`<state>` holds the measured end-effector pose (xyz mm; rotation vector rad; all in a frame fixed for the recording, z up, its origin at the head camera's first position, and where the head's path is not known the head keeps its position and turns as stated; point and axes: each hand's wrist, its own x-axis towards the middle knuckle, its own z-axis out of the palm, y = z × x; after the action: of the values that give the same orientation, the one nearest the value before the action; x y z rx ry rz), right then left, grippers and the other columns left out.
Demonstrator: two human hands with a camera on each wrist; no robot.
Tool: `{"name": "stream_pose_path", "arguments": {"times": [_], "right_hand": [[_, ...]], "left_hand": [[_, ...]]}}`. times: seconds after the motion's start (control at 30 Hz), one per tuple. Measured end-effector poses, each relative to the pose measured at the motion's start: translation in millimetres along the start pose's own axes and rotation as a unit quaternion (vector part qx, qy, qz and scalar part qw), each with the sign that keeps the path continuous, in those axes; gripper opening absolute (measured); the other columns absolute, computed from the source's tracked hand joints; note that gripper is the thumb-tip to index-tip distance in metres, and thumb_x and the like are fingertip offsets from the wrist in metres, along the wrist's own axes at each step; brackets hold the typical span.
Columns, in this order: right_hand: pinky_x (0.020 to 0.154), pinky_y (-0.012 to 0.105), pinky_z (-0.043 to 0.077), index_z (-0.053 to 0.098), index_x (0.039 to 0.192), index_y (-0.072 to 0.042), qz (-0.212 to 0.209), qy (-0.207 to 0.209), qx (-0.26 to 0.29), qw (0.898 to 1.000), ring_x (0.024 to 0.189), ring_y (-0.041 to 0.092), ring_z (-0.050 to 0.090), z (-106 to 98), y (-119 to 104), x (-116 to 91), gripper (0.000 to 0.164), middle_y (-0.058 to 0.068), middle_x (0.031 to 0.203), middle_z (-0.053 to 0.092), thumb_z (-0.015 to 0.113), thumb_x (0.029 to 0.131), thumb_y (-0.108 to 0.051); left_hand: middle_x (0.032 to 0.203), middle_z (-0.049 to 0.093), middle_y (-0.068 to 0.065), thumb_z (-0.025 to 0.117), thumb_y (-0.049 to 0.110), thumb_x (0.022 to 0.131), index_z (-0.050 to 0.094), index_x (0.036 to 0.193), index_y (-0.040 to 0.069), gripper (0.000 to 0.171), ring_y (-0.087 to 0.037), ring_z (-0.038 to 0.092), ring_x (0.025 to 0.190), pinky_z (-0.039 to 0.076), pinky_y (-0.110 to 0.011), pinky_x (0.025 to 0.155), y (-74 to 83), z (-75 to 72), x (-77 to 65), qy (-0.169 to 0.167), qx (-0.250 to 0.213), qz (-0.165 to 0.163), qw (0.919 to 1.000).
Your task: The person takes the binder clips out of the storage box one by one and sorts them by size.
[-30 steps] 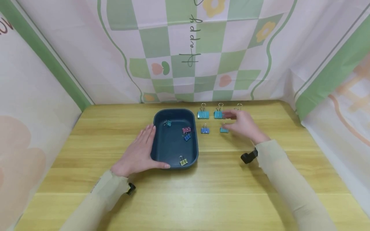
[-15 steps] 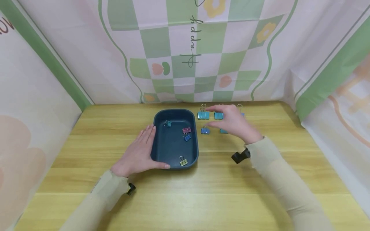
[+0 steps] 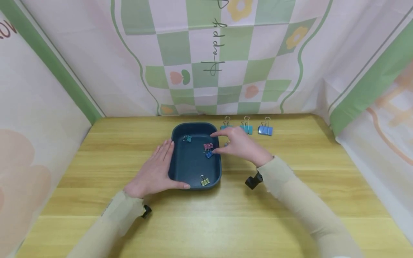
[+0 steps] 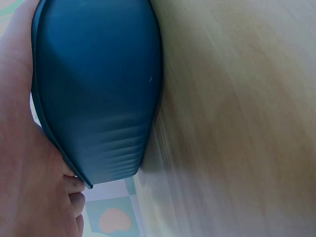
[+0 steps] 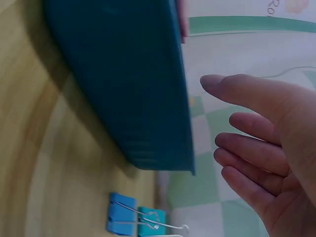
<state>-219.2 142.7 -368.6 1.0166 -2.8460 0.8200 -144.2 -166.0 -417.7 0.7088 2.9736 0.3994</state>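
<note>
Right hand (image 3: 240, 143) shifted to tray (image 3: 191, 163), fingers (image 3: 222, 132) parted; left hand's (image 3: 155, 173) straight; cloth (image 3: 215, 53) reads "Happy".

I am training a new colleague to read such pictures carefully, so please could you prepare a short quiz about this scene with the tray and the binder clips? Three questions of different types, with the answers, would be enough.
1. Which clip in the dark blue tray lies nearest to the person?
A) pink binder clip
B) yellow binder clip
C) teal binder clip

2. True or false: the right hand is pinching a binder clip.

3. Fill in: the ____ hand touches the tray's rim.

Key:
1. B.
2. False; its thumb and fingers are apart, with nothing between them.
3. Left; the left hand rests against it.
</note>
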Motion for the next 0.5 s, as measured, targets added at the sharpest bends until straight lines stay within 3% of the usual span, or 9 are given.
{"name": "stream_pose_path", "arguments": {"times": [0.1, 0.2, 0.3, 0.5], "right_hand": [[0.063, 0.036, 0.046, 0.073, 0.124, -0.008, 0.004, -0.003, -0.016, 1.000, 0.055, 0.017, 0.045, 6, 0, 3, 0.050, 0.011, 0.115, 0.073, 0.090, 0.081, -0.028], [0.077, 0.042, 0.051, 0.074, 0.124, -0.009, 0.012, -0.005, -0.021, 1.000, 0.078, 0.024, 0.062, 10, -1, 7, 0.050, 0.010, 0.117, 0.072, 0.089, 0.081, -0.028], [0.091, 0.047, 0.051, 0.074, 0.124, -0.009, 0.022, -0.011, -0.017, 1.000, 0.107, 0.031, 0.063, 12, -3, 12, 0.048, 0.010, 0.119, 0.071, 0.089, 0.081, -0.027], [0.094, 0.047, 0.052, 0.074, 0.122, -0.004, 0.025, -0.032, -0.026, 0.999, 0.108, 0.032, 0.064, 18, -1, 23, 0.046, 0.012, 0.120, 0.071, 0.088, 0.082, -0.021]], "left_hand": [[0.169, -0.003, -0.015, 0.049, 0.100, 0.065, 0.000, 0.162, 0.002, 0.147, -0.023, -0.004, 0.154, 0.006, -0.041, 0.124, -0.3, 0.5, 0.0, 0.001, 0.000, 0.001, 1.0000], [0.169, -0.003, -0.015, 0.048, 0.100, 0.065, 0.000, 0.162, 0.002, 0.147, -0.023, -0.004, 0.154, 0.006, -0.041, 0.124, -0.7, 0.9, 0.1, 0.001, 0.001, 0.001, 1.0000], [0.169, -0.003, -0.015, 0.048, 0.100, 0.065, 0.001, 0.162, 0.002, 0.146, -0.023, -0.004, 0.154, 0.006, -0.041, 0.124, -1.0, 1.1, 0.2, 0.001, 0.002, 0.002, 1.0000], [0.169, -0.004, -0.014, 0.047, 0.100, 0.065, 0.001, 0.162, 0.001, 0.146, -0.022, -0.005, 0.154, 0.005, -0.041, 0.124, -1.3, 0.6, 0.1, -0.002, 0.005, 0.003, 1.0000]]}}
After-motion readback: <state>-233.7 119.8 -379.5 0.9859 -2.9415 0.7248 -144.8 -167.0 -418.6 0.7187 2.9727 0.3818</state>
